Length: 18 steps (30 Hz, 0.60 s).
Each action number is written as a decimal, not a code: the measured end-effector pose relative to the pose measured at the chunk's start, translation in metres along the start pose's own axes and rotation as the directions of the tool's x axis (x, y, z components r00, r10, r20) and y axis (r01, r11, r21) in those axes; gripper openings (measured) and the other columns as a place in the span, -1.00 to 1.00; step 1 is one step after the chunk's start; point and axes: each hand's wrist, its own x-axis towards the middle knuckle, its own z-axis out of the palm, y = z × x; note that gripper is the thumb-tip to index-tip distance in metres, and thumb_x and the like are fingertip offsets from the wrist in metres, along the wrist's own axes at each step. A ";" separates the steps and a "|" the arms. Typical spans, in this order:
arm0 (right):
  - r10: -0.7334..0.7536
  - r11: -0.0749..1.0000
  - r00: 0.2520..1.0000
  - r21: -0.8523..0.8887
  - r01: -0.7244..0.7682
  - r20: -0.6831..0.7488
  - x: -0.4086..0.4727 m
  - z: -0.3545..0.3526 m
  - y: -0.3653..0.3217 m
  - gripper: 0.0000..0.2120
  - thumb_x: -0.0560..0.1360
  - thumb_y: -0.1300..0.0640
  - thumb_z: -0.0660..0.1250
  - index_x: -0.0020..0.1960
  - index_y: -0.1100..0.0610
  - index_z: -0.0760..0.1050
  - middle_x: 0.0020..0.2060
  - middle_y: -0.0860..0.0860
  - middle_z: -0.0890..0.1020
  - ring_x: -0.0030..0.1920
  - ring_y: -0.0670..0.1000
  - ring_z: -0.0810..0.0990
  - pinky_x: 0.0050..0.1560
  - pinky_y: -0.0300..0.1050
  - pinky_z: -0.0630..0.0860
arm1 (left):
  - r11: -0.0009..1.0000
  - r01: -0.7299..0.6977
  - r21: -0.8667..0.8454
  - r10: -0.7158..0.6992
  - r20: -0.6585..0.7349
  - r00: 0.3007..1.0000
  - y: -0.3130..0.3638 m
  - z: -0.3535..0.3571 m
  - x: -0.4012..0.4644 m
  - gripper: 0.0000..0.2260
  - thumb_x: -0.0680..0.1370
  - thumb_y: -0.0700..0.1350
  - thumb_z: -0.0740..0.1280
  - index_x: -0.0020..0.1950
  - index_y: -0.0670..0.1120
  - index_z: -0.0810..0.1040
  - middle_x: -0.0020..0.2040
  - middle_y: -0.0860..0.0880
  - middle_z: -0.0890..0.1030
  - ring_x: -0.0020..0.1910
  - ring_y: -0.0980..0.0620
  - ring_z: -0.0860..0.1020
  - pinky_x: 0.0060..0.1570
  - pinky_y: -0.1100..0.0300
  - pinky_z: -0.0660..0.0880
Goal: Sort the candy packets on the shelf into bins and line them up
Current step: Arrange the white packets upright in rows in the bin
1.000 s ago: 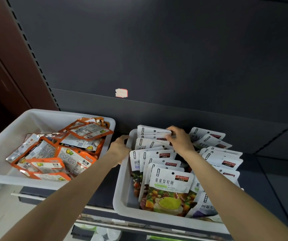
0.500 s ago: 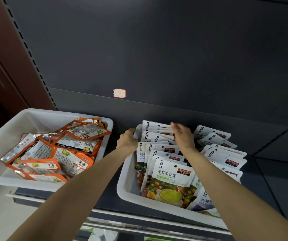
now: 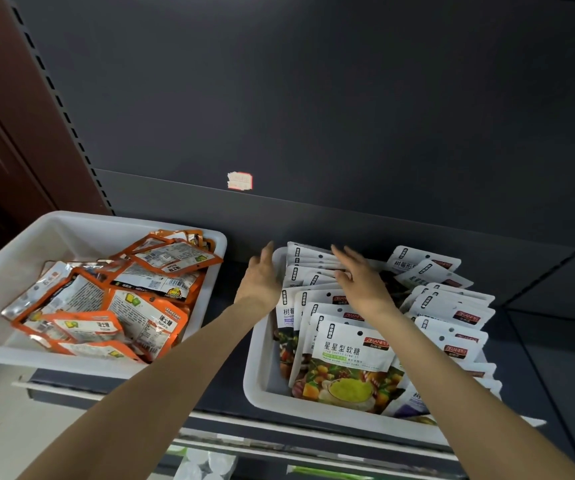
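Two white bins stand on the dark shelf. The right bin (image 3: 262, 393) holds several white candy packets (image 3: 352, 355) standing in rows, front one with green and fruit print. The left bin (image 3: 9, 271) holds a loose heap of orange packets (image 3: 140, 317). My left hand (image 3: 262, 278) hovers with straight fingers at the right bin's back-left corner, holding nothing. My right hand (image 3: 359, 282) is spread open just above the rear packets of the left row, gripping none of them.
A dark back panel (image 3: 314, 98) with a small torn red-and-white sticker (image 3: 240, 180) rises behind the bins. A perforated upright (image 3: 61, 112) and brown wall stand at the left. The shelf's front edge (image 3: 279, 427) runs below; a lower shelf shows beneath.
Both hands have let go: the left released the right bin's corner, the right lifted off the rear packets, and all fingers have straightened. The right bin has slid back on the shelf.
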 end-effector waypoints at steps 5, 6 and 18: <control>0.006 0.997 0.999 0.077 -0.008 0.032 -0.012 -0.015 -0.003 -0.60 0.66 0.13 0.03 0.48 -0.04 0.24 0.45 0.00 0.32 0.40 0.06 0.34 0.35 -0.15 0.26 | 0.893 -0.414 0.179 0.391 0.148 0.908 0.008 -0.001 0.003 -0.47 0.63 -0.18 0.11 0.55 0.10 0.01 0.57 0.09 -0.04 0.54 0.07 -0.13 0.47 0.13 0.01; 0.035 0.994 0.999 0.106 -0.036 0.007 -0.010 -0.018 -0.002 -0.61 0.66 0.12 0.02 0.47 -0.01 0.26 0.38 0.04 0.41 0.31 0.10 0.44 0.28 -0.11 0.35 | 0.890 -0.422 0.170 0.391 0.190 0.901 0.008 -0.001 0.003 -0.49 0.64 -0.15 0.10 0.55 0.10 0.03 0.57 0.10 -0.06 0.54 0.08 -0.15 0.46 0.16 0.02; 0.055 0.988 0.993 0.147 -0.038 -0.109 0.007 -0.019 0.009 -0.65 0.62 0.24 0.13 0.40 0.17 0.37 0.28 0.13 0.52 0.28 0.09 0.49 0.25 -0.17 0.37 | 0.892 -0.032 -0.451 0.142 0.214 0.966 0.009 0.004 0.012 -0.30 0.53 -0.31 0.26 0.53 0.18 0.07 0.47 -0.02 0.31 0.25 0.03 0.47 0.16 0.09 0.51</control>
